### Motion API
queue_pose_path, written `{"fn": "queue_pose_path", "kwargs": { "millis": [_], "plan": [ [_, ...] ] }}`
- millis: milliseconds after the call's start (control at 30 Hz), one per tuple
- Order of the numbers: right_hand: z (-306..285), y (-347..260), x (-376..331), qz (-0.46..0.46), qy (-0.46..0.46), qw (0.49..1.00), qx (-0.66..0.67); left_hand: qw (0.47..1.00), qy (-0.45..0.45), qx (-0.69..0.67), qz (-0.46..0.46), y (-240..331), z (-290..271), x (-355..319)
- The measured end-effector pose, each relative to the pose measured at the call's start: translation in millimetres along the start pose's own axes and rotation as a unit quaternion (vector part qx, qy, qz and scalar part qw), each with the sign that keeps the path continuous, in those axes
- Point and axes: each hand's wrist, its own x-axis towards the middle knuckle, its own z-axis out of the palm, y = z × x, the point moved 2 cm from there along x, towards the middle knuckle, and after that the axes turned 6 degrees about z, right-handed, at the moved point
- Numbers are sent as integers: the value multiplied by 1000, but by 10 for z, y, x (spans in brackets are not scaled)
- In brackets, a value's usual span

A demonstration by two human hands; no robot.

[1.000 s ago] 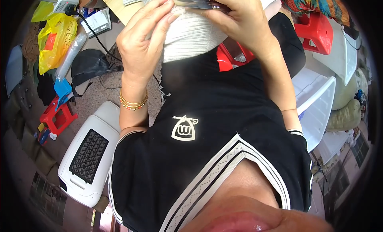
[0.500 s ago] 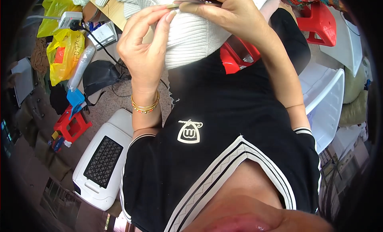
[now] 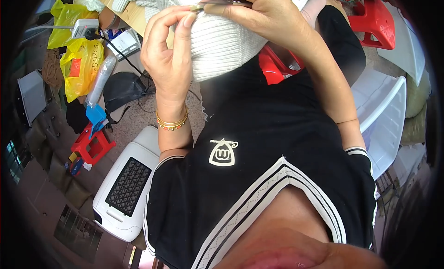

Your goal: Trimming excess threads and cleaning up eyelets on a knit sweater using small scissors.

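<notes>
A white ribbed knit garment (image 3: 222,46) lies over my lap and the table's edge. At its upper part, my left hand (image 3: 169,51) is closed, thumb and fingertips pinching a small pale piece (image 3: 198,8), too small to make out clearly. Just right of those fingertips, my right hand (image 3: 259,12) grips dark thread snips (image 3: 226,1), their thin pointed blades reaching left above the pinched spot. Whether the blades touch the piece or the knit, I cannot tell. Bright glare washes out the fabric behind the snips.
A wooden table (image 3: 132,14) stands at the far left. Yellow plastic bags (image 3: 81,77), a white power strip (image 3: 85,28) and its black cable lie at left. Red stools (image 3: 374,23) stand around. A white bin (image 3: 122,190) sits near left; a clear plastic tub (image 3: 386,116) is at right.
The surroundings have shifted slightly right and down in view. Both hands keep nearly the same hold, with the snips still beside the left fingertips.
</notes>
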Motion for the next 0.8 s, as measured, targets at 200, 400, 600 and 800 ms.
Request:
{"fn": "queue_pose_path", "kwargs": {
  "millis": [200, 400, 600, 800],
  "plan": [
    [19, 109, 1, 58, -20, 998, 29, 1000, -16, 10, -23, 30, -9, 12],
    [22, 163, 38, 144, -60, 985, 73, 998, -35, -1, -54, 28, -24, 82],
    [3, 152, -131, 18, 20, 999, 19, 998, -48, 39, -35, 25, 36, 102],
    [-69, 4, -234, -128, 96, 982, -100, 997, -36, 56, -40, 34, 59, 72]
  ]
}}
